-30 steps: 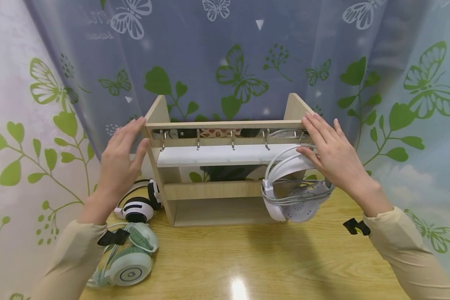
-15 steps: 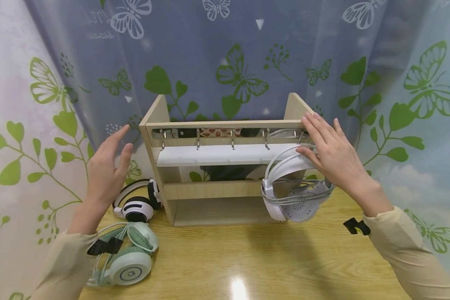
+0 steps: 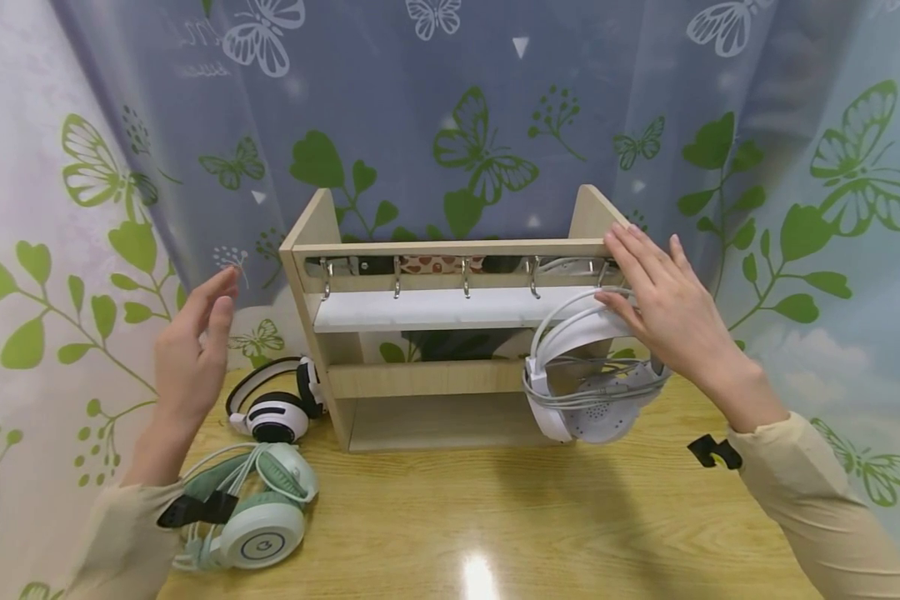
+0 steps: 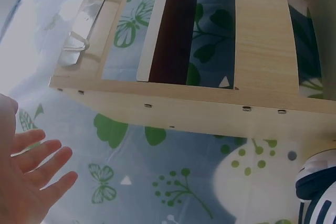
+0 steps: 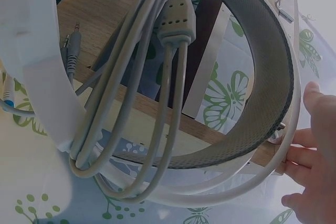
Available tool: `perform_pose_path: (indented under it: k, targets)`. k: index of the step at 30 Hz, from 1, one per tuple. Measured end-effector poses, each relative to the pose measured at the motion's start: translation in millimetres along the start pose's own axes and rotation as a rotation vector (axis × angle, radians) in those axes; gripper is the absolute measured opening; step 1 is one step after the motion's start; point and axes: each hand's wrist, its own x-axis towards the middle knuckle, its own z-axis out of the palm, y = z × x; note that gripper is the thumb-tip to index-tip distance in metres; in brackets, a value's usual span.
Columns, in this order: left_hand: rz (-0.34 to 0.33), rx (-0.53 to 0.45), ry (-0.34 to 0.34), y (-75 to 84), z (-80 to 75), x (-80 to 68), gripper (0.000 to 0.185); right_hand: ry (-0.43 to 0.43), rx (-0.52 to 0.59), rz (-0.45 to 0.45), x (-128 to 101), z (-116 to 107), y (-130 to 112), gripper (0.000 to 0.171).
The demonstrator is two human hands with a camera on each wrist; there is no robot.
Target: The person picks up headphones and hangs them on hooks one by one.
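Observation:
A white wired headset (image 3: 606, 421) hangs at the right end of a wooden rack (image 3: 427, 379), its grey cable (image 5: 176, 19) looped round the ear cups. My right hand (image 3: 667, 312) rests with straight fingers on the rack's top right corner. Its thumb lies by the headset's headband; whether they touch I cannot tell. To the left of the rack, my left hand (image 3: 191, 358) is raised in the air and holds nothing. In the left wrist view its fingers (image 4: 44, 166) are spread apart, away from the rack's side.
Several metal hooks (image 3: 465, 279) line the rack's upper front. Beside its left side, a white and black headset (image 3: 276, 417) lies on the wooden table (image 3: 450, 508). Nearer the front is a pale green headset (image 3: 266, 533). A patterned curtain (image 3: 390, 75) hangs behind.
My left hand has come off the rack's top left corner and moved left and slightly down. The right hand and the hanging white headset have stayed in place.

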Motion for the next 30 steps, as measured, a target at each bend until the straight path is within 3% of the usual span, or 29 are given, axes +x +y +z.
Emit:
perform_pose_path:
  k: [13,30]
  targets:
    - [-0.132,-0.072,0.022,-11.8,-8.9,-19.8,0.033,0.037,0.006,0.010,1.0,2.2,0.0,0.072]
    - [-0.306,-0.098,0.015,-41.6,-18.3,-62.9,0.041,0.074,0.023,-0.005,2.3,4.2,-1.4,0.073]
